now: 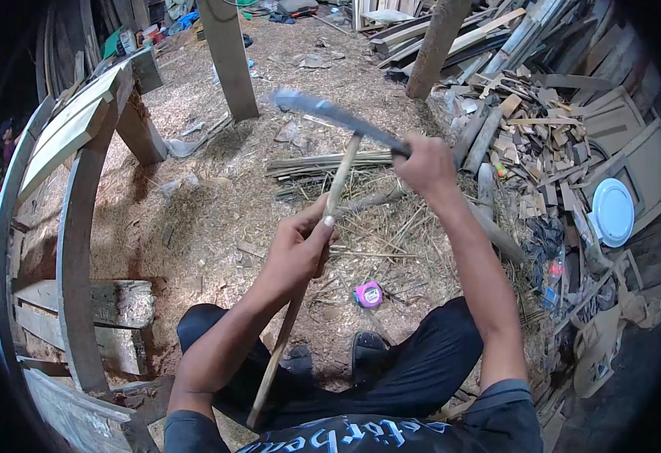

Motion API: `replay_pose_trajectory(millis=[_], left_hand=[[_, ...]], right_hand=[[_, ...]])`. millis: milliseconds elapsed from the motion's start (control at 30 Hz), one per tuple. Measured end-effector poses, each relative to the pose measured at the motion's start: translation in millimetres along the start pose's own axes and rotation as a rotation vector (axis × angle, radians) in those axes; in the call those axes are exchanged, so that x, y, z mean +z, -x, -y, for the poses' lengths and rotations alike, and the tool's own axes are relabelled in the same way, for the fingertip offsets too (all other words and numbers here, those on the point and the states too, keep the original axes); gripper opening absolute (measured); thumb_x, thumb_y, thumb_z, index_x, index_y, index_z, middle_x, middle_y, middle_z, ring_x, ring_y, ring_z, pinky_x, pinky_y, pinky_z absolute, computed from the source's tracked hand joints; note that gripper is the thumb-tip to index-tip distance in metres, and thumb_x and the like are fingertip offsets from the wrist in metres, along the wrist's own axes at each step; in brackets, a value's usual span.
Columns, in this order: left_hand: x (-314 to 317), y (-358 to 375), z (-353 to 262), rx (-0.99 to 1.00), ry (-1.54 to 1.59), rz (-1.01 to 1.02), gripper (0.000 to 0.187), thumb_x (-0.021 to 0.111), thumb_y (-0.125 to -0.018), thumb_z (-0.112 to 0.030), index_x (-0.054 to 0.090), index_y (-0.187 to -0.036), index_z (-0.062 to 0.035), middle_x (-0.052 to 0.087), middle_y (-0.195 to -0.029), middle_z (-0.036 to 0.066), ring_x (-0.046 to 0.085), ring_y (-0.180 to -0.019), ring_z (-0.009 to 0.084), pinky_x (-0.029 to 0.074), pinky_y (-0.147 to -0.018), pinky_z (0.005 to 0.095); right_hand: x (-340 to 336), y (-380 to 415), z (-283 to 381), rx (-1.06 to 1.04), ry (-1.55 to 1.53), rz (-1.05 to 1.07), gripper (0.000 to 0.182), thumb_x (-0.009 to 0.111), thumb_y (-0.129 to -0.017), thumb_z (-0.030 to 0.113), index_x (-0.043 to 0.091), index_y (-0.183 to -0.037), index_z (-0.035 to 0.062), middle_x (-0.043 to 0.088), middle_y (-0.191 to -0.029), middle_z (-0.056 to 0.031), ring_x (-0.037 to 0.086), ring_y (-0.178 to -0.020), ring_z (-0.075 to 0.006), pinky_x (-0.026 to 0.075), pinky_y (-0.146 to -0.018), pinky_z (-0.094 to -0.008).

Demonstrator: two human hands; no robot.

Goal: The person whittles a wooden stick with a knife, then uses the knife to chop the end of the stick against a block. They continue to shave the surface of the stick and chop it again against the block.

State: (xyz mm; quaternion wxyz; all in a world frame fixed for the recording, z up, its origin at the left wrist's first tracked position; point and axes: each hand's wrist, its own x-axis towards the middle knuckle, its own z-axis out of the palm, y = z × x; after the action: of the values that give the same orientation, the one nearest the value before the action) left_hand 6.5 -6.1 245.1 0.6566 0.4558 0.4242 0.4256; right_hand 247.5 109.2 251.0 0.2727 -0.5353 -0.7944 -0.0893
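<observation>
My left hand (304, 238) is wrapped around a long thin wooden stick (343, 172), thumb along its side. The stick slants from the upper middle down between my legs. My right hand (426, 166) grips the dark handle of a long machete (338, 117), whose blade points to the upper left. The blade crosses the stick's top end and appears to touch it. A pink tape measure (368, 294) lies on the ground just in front of my shoes.
A bundle of thin strips (330, 164) lies beyond my hands. Wooden posts (228, 60) stand ahead, and a curved timber frame (81, 226) rises at the left. Wood scraps (534, 136) and a white-blue round lid (613, 212) are at the right. Shavings cover the ground.
</observation>
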Motion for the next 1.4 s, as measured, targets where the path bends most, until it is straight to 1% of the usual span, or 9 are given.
replay_pose_trajectory(millis=[133,267,367,600,1000,1200,1267,1333,1400], left_hand=[[-2.4,-3.8,6.3,-0.098,0.104,0.072,0.047,0.050,-0.106,-0.023,0.042,-0.151,-0.0154,0.052,-0.075,-0.002,0.043,-0.051,0.0061,0.036,-0.046,0.0238],[2.4,-7.4,-6.2,-0.120,0.375,-0.043,0.044,0.053,-0.103,-0.021,0.047,-0.144,-0.0100,0.054,-0.080,0.002,0.045,-0.057,0.0059,0.038,-0.046,0.0198],[-15.9,-10.3,3.5,-0.177,0.458,0.008,0.014,0.054,-0.099,-0.013,0.057,-0.106,-0.0017,0.052,-0.077,0.000,0.041,-0.055,0.0040,0.032,-0.041,0.0181],[-20.2,-13.8,1.7,-0.198,0.467,0.009,0.010,0.054,-0.100,-0.013,0.058,-0.099,-0.0039,0.053,-0.078,-0.002,0.038,-0.054,0.0022,0.026,-0.042,0.0179],[-5.5,-9.5,-11.1,-0.204,0.400,-0.081,0.012,0.055,-0.100,-0.016,0.055,-0.108,-0.0070,0.048,-0.082,-0.002,0.033,-0.054,0.0019,0.024,-0.041,0.0173],[-9.4,-11.7,-1.6,-0.232,0.404,-0.007,0.015,0.055,-0.101,-0.016,0.056,-0.114,-0.0078,0.048,-0.083,-0.002,0.034,-0.055,0.0025,0.025,-0.041,0.0166],[-3.7,-6.8,-11.2,-0.164,0.447,-0.019,0.008,0.055,-0.100,-0.014,0.054,-0.103,-0.0069,0.049,-0.083,-0.002,0.034,-0.054,0.0025,0.025,-0.042,0.0173],[-3.9,-8.6,-6.6,-0.161,0.439,-0.053,0.017,0.055,-0.100,-0.013,0.058,-0.115,-0.0065,0.049,-0.083,-0.001,0.034,-0.055,0.0023,0.025,-0.042,0.0173],[-8.4,-15.0,5.3,-0.277,0.393,-0.069,0.042,0.054,-0.101,-0.014,0.050,-0.143,-0.0119,0.049,-0.082,-0.002,0.034,-0.054,0.0025,0.026,-0.042,0.0171]], right_hand=[[-7.1,4.1,-5.0,0.333,-0.037,0.133,0.017,0.066,-0.080,0.023,0.065,-0.074,0.0075,0.064,-0.061,-0.0152,0.067,-0.059,-0.0336,0.053,-0.058,-0.0457],[0.1,16.2,28.6,0.064,-0.092,0.095,0.013,0.065,-0.078,0.022,0.064,-0.073,0.0103,0.063,-0.060,-0.0128,0.067,-0.058,-0.0315,0.054,-0.058,-0.0444],[0.8,25.8,47.7,-0.169,-0.141,0.082,0.013,0.066,-0.076,0.022,0.061,-0.071,0.0106,0.065,-0.067,-0.0128,0.067,-0.061,-0.0317,0.054,-0.059,-0.0430],[6.7,21.4,56.6,-0.155,-0.111,0.067,0.019,0.065,-0.078,0.022,0.059,-0.070,0.0065,0.064,-0.067,-0.0155,0.067,-0.062,-0.0344,0.054,-0.058,-0.0450],[11.0,10.5,34.2,-0.083,-0.099,0.044,0.018,0.066,-0.077,0.021,0.058,-0.069,0.0066,0.061,-0.060,-0.0153,0.065,-0.057,-0.0333,0.054,-0.057,-0.0455],[10.4,10.2,36.7,-0.265,-0.127,-0.001,0.018,0.063,-0.079,0.020,0.059,-0.067,0.0064,0.064,-0.063,-0.0161,0.067,-0.057,-0.0316,0.055,-0.057,-0.0442],[7.0,1.9,25.5,0.093,-0.010,0.084,0.022,0.069,-0.073,0.021,0.053,-0.063,0.0080,0.060,-0.063,-0.0158,0.065,-0.062,-0.0347,0.052,-0.061,-0.0447],[5.5,6.0,31.6,0.147,-0.027,0.154,0.019,0.068,-0.073,0.021,0.056,-0.065,0.0079,0.061,-0.063,-0.0153,0.066,-0.063,-0.0342,0.052,-0.062,-0.0446],[12.4,19.5,40.0,-0.192,-0.119,0.070,0.016,0.067,-0.075,0.021,0.062,-0.068,0.0072,0.062,-0.062,-0.0158,0.066,-0.061,-0.0345,0.053,-0.060,-0.0460]])
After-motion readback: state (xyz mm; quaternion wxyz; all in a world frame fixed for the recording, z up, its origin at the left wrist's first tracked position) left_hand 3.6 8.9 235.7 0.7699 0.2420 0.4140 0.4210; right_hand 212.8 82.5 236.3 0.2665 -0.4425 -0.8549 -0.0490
